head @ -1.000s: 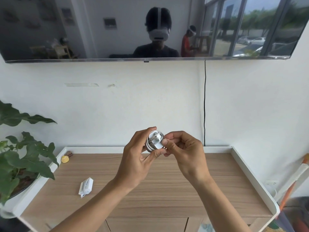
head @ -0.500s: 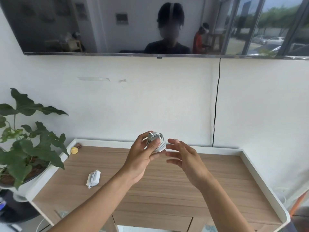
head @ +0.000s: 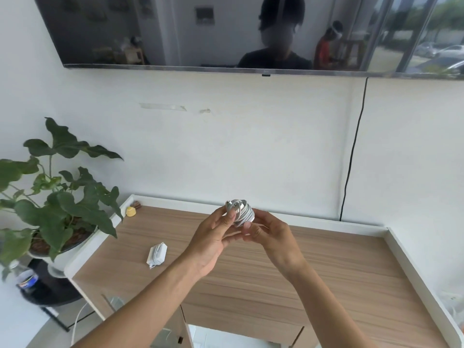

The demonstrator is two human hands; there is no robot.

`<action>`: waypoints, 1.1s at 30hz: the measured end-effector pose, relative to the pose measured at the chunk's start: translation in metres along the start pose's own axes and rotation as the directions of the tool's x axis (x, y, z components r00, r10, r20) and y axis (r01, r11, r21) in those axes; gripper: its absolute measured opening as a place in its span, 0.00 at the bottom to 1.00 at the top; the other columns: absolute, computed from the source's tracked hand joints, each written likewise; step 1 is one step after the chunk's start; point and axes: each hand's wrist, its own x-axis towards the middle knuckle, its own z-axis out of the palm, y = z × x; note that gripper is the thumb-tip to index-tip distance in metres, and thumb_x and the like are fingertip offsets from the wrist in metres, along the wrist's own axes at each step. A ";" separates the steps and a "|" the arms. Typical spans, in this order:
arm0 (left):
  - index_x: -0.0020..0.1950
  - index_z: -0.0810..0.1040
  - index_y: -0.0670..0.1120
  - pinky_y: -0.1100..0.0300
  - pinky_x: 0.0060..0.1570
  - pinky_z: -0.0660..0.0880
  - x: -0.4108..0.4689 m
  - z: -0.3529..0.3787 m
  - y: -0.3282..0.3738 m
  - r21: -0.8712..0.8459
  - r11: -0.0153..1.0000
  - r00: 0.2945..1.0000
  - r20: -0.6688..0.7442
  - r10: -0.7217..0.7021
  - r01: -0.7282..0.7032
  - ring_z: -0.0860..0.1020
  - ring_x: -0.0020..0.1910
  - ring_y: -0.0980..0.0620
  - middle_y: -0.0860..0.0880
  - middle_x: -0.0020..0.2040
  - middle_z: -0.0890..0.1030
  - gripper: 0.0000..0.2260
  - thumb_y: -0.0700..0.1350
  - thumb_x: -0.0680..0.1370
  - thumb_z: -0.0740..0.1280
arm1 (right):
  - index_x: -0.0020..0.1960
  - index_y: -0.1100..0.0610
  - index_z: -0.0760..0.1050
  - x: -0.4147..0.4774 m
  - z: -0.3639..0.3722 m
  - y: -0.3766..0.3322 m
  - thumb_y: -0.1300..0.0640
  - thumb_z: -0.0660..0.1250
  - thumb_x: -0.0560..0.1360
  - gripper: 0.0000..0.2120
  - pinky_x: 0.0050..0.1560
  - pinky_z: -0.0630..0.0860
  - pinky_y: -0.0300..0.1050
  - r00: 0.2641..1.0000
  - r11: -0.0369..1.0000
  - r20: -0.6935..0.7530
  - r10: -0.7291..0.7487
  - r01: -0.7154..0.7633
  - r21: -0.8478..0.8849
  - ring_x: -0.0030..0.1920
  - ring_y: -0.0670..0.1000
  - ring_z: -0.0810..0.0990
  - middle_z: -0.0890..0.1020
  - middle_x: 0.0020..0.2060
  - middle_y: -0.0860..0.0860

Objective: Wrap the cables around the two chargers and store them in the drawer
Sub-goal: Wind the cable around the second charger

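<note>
1. Left hand point(head: 213, 238): thumb + fingers curled on the wrapped charger point(head: 241, 212), gripping its left side, held up above the cabinet top point(head: 326, 259).
2. Right hand point(head: 275, 237): thumb + fingertips pinch the same bundle at its lower right; the two hands sit close tog.
3. Cable is coiled round the charger body; a connector end shows at the top.
4. Second charger point(head: 157, 254), cable also wrapped, lies on the top, below-left of the left hand, well apart.
5. Plant point(head: 62, 197) is further left of that hand; small yellow item point(head: 131, 211) lies left of the hands, by the rim.

matt wood-grain cabinet top point(head: 288, 280); smooth white plastic charger point(head: 241, 213).
</note>
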 end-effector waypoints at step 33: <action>0.50 0.80 0.38 0.63 0.35 0.79 0.048 -0.216 -0.123 0.154 0.934 0.777 -0.607 -0.167 0.321 0.79 0.29 0.56 0.45 0.36 0.83 0.05 0.36 0.75 0.71 | 0.58 0.64 0.76 0.138 0.080 0.204 0.69 0.63 0.77 0.11 0.46 0.80 0.38 0.881 0.903 0.196 0.430 -0.415 -0.113 0.42 0.50 0.84 0.81 0.51 0.61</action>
